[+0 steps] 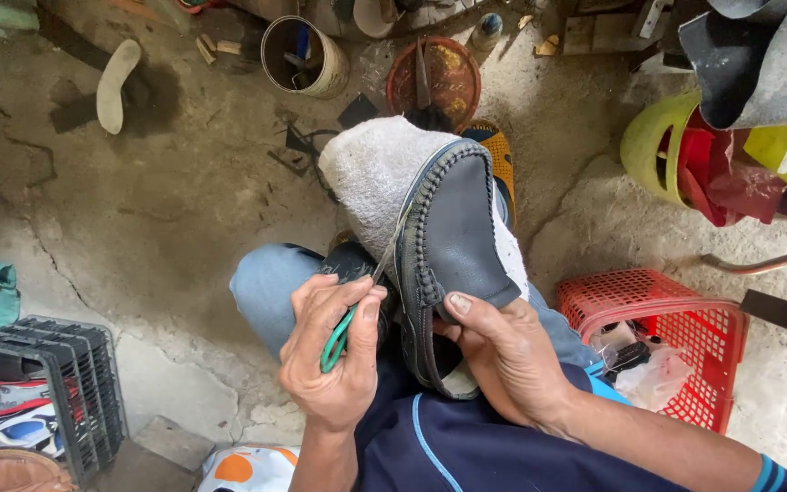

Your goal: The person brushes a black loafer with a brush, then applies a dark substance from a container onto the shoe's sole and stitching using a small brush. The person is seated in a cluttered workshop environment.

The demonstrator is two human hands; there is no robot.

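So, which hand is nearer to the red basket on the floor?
Right. The right hand holds the dark shoe just beside the red basket; the left hand, gripping a green-handled tool, is farther away across the shoe.

Shoe (453,237) on lap between hands, basket (676,310) right, crate (66,383) left.

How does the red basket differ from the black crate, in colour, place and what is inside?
The red basket sits on the person's right and holds small items and clear plastic. The black crate sits on the left and holds shoes. Both are open plastic mesh containers standing on the concrete floor.
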